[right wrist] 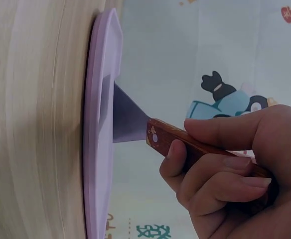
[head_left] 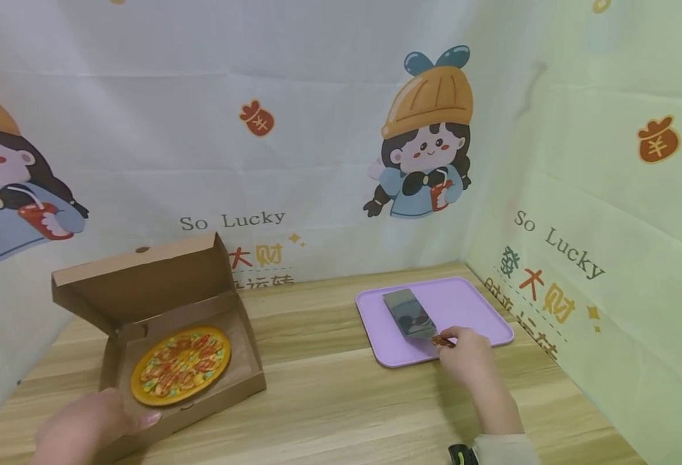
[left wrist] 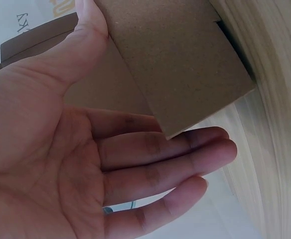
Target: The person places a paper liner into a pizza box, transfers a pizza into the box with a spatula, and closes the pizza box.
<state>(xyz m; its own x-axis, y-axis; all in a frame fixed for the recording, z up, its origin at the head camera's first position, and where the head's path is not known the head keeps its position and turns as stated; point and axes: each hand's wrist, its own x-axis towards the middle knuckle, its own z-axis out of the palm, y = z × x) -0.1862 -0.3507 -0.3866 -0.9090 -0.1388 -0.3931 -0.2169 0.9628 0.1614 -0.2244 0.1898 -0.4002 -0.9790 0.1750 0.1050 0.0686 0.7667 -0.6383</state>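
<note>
An open cardboard pizza box (head_left: 248,381) stands on the left, its lid raised at the back. Inside lies a toy pizza (head_left: 181,365) with an orange-yellow crust and colourful topping. My left hand (head_left: 88,420) is at the box's front-left corner, touching it; in the left wrist view its fingers (left wrist: 155,181) are nearly straight and the box hides part of them. On the right, my right hand (head_left: 469,355) grips the brown wooden handle (right wrist: 170,137) of a metal spatula (head_left: 409,313). The spatula's wide blade is over the purple tray (head_left: 469,310), touching its surface.
A wood-grain table (head_left: 312,400) carries the box and the tray, with bare surface between them. Printed cloth walls (head_left: 318,161) rise behind the table and along its right side. A dark watch (head_left: 463,454) is at my right wrist.
</note>
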